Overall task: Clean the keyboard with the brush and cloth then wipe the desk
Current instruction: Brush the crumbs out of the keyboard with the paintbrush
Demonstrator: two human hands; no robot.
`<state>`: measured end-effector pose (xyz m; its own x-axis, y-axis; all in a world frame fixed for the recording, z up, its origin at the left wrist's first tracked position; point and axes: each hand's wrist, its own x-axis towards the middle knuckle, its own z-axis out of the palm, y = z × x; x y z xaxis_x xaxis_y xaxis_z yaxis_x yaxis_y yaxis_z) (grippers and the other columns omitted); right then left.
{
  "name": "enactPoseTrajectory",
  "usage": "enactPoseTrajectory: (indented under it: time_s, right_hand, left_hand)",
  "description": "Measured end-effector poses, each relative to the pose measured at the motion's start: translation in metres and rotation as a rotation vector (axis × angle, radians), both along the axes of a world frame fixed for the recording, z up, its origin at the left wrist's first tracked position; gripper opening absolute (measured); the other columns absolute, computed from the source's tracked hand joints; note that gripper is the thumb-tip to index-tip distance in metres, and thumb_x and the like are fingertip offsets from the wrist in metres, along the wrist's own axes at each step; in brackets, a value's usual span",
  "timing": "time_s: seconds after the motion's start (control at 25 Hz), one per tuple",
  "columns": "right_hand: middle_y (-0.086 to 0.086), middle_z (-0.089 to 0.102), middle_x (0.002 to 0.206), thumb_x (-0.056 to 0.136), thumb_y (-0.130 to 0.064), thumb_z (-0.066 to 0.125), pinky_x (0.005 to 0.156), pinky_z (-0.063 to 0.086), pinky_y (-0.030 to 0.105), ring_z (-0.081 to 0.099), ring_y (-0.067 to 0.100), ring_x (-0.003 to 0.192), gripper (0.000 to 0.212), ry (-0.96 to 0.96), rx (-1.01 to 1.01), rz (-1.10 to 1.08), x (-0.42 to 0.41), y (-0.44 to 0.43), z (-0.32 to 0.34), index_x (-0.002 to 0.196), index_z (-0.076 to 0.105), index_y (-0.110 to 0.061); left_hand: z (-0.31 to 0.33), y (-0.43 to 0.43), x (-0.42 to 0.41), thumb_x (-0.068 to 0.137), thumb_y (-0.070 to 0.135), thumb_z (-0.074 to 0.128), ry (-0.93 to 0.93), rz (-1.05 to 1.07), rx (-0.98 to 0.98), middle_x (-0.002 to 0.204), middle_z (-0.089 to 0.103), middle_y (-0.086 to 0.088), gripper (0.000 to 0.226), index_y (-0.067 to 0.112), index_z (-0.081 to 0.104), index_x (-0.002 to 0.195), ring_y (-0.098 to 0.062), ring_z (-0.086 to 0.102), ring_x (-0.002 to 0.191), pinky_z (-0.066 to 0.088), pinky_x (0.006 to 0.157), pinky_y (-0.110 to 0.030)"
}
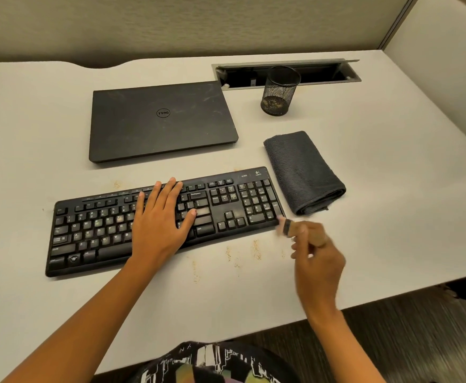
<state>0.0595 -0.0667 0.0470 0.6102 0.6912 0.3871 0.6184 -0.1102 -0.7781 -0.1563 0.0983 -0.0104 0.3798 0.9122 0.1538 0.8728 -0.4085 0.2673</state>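
A black keyboard (pixel 93 230) lies across the white desk (pixel 392 189), dusty on its keys. My left hand (pixel 161 217) rests flat on the middle keys, fingers straight. My right hand (pixel 318 252) grips a small brush (pixel 284 226), blurred by motion, its head at the keyboard's front right corner. A folded dark grey cloth (pixel 302 172) lies just right of the keyboard. Tan crumbs (pixel 242 252) are scattered on the desk in front of the keyboard.
A closed black laptop (pixel 161 120) sits behind the keyboard. A black mesh pen cup (pixel 280 91) stands at the back right, before an open cable hatch (pixel 287 74). The desk's front edge runs diagonally at the lower right, with floor below.
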Motion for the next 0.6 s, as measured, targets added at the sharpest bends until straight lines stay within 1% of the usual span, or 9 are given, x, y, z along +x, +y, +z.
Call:
enactPoseTrajectory:
  time_s: [0.04,0.08,0.16,0.2,0.28,0.36,0.4,0.52,0.6]
  right_hand:
    - [-0.017,0.058,0.077,0.1,-0.021,0.043,0.05,0.04,0.008,0.058,-0.001,0.064,0.021,-0.01,-0.018,0.1,-0.013,0.0,-0.005,0.088,0.061,-0.019]
    - [-0.015,0.06,0.081,0.099,-0.021,0.043,0.056,0.041,0.003,0.057,-0.005,0.07,0.024,-0.033,-0.043,0.207,-0.026,-0.001,-0.011,0.09,0.064,-0.013]
    - [-0.01,0.065,0.093,0.098,-0.02,0.046,0.069,0.046,0.004,0.059,-0.006,0.082,0.025,-0.042,-0.058,0.326,-0.039,-0.003,-0.019,0.099,0.067,-0.007]
    - [-0.01,0.066,0.096,0.098,-0.02,0.047,0.068,0.048,0.006,0.06,-0.005,0.081,0.025,0.011,-0.037,0.299,-0.036,-0.003,-0.019,0.101,0.068,-0.006]
    - [-0.011,0.066,0.087,0.098,-0.023,0.047,0.059,0.048,0.007,0.063,0.0,0.071,0.023,0.089,0.04,0.106,-0.02,-0.003,-0.015,0.098,0.066,-0.011]
    - [-0.007,0.065,0.079,0.099,-0.029,0.044,0.053,0.047,0.013,0.062,0.006,0.065,0.022,0.06,0.06,-0.076,-0.005,-0.005,-0.01,0.096,0.063,-0.018]
    - [-0.006,0.064,0.078,0.1,-0.031,0.042,0.052,0.045,0.013,0.061,0.006,0.064,0.025,0.038,0.049,-0.08,-0.004,-0.004,-0.011,0.095,0.063,-0.018]
    - [-0.014,0.059,0.077,0.101,-0.029,0.039,0.052,0.04,0.003,0.056,-0.006,0.065,0.035,0.036,-0.001,0.155,-0.037,0.004,-0.021,0.091,0.065,-0.008]
    - [-0.006,0.064,0.085,0.102,-0.026,0.039,0.066,0.044,0.003,0.057,-0.006,0.076,0.034,-0.009,-0.032,0.329,-0.063,0.011,-0.026,0.099,0.066,-0.005]
  left_hand:
    - [0.0,0.0,0.0,0.093,0.064,0.022,-0.001,0.0,-0.001,0.16,0.026,0.003,0.073,0.023,0.029,0.153,-0.019,0.015,0.15,0.006,0.122,-0.046]
    - [0.0,0.0,-0.001,0.093,0.064,0.022,0.0,-0.001,-0.001,0.16,0.025,0.003,0.073,0.023,0.029,0.153,-0.019,0.015,0.15,0.006,0.122,-0.046]
    - [0.0,0.0,-0.001,0.093,0.064,0.021,0.004,-0.007,-0.007,0.16,0.025,0.003,0.073,0.023,0.029,0.153,-0.019,0.014,0.15,0.005,0.122,-0.046]
    - [0.0,0.0,-0.001,0.093,0.064,0.021,0.007,-0.007,-0.008,0.161,0.024,0.003,0.074,0.023,0.028,0.153,-0.019,0.014,0.15,0.005,0.122,-0.046]
    - [0.0,0.0,-0.001,0.093,0.064,0.02,0.011,-0.005,-0.004,0.161,0.024,0.003,0.074,0.023,0.028,0.153,-0.019,0.014,0.15,0.005,0.122,-0.046]
    - [0.0,0.0,-0.001,0.093,0.064,0.019,0.013,-0.004,-0.008,0.161,0.023,0.003,0.074,0.023,0.028,0.153,-0.019,0.014,0.15,0.005,0.122,-0.046]
    - [0.0,0.0,-0.001,0.093,0.064,0.019,0.015,-0.004,-0.01,0.161,0.023,0.003,0.074,0.023,0.027,0.154,-0.019,0.013,0.15,0.005,0.122,-0.046]
    - [-0.001,0.0,-0.001,0.093,0.064,0.018,0.016,-0.006,-0.012,0.161,0.022,0.003,0.074,0.023,0.027,0.154,-0.019,0.013,0.15,0.004,0.122,-0.046]
    - [-0.002,0.001,-0.001,0.094,0.062,0.016,0.002,-0.011,-0.022,0.161,0.02,0.004,0.072,0.023,0.026,0.154,-0.018,0.011,0.15,0.003,0.122,-0.046]
